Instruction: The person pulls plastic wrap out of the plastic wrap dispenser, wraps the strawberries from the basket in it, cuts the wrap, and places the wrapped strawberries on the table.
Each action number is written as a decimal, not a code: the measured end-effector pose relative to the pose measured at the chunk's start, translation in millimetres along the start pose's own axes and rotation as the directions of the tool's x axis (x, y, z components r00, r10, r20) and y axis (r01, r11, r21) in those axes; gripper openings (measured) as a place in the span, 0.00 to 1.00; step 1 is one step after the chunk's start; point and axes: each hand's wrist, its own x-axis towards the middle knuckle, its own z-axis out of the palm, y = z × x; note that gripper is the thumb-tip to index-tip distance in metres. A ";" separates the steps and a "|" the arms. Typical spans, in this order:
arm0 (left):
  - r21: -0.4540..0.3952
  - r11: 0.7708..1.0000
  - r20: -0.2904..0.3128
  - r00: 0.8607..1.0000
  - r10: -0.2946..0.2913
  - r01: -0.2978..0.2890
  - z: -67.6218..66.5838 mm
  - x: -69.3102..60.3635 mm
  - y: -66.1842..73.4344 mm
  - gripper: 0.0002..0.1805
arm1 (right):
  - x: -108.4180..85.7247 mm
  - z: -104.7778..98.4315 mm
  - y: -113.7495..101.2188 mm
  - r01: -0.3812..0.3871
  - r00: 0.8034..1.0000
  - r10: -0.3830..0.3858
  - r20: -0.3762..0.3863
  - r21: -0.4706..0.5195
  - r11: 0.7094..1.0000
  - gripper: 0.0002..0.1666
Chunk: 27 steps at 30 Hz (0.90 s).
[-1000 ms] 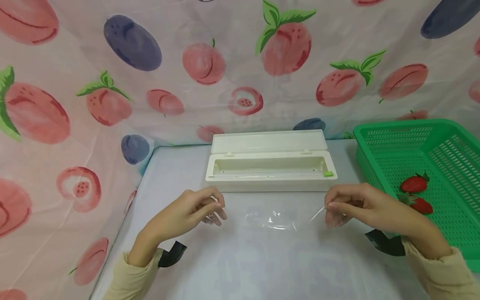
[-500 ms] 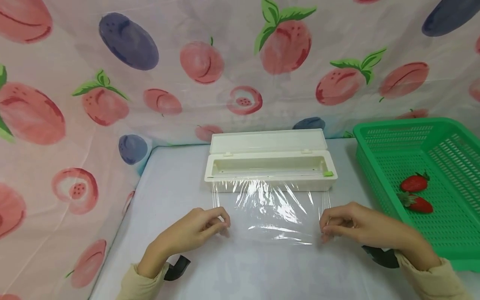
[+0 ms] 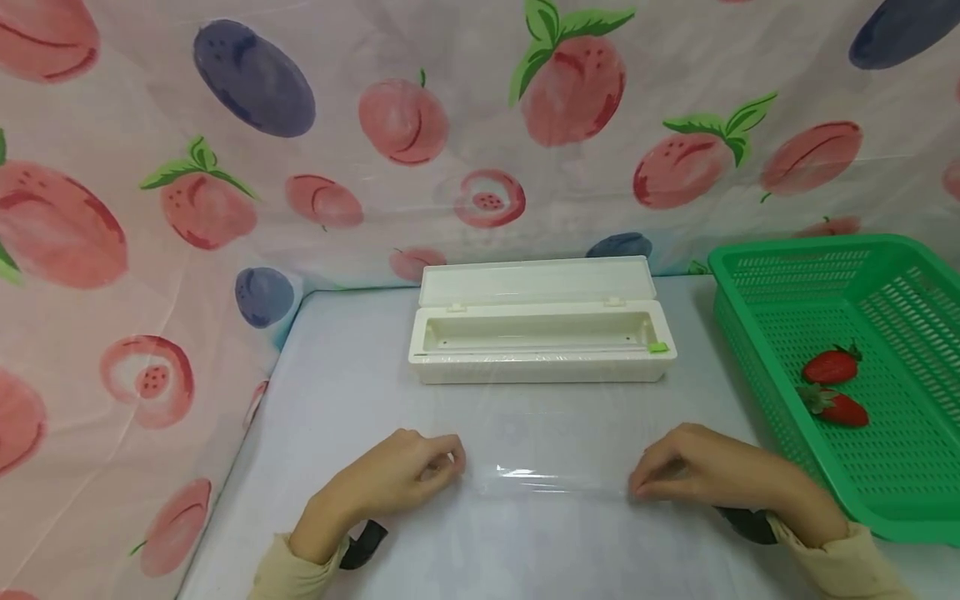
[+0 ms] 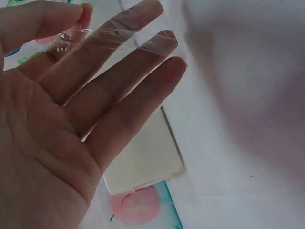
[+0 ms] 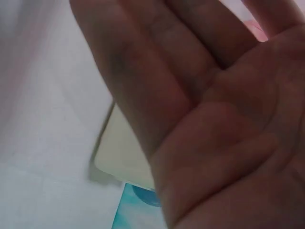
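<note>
Can't tell if it's somebody's home or not tbh. It's a table (image 3: 540, 550) nook with fruit-print cloth (image 3: 558, 187) up the back and left, plus kitchen-y stuff: film box (image 3: 540, 369), basket (image 3: 750, 350), strawberries (image 3: 831, 367).

In front of me was a table with a plain white surface (image 3: 555, 550), marked faintly with greyish patches. Near its far edge, directly on it, stood a long, rectangular, cream-white plastic box (image 3: 540, 372), and its hinged lid (image 3: 537, 283) was open at the back. On my right side stood a large green plastic basket with slotted walls (image 3: 900, 529), near the box but apart from it.
</note>
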 end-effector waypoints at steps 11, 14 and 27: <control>0.108 0.994 -0.007 1.000 0.016 -0.015 6.6 -5.7 -0.2 0.05 | 2.7 4.5 16.6 0.020 0.999 -0.020 0.026 0.001 1.000 0.07; 0.114 0.993 0.000 1.000 0.000 0.000 7.1 -8.1 -0.6 0.04 | 2.9 6.7 20.4 0.059 0.998 -0.059 0.015 -0.037 0.998 0.05; 0.138 0.990 -0.028 0.999 0.035 -0.031 20.1 -9.5 -9.7 0.09 | -0.1 12.2 23.2 0.010 1.000 -0.010 0.002 -0.009 1.000 0.10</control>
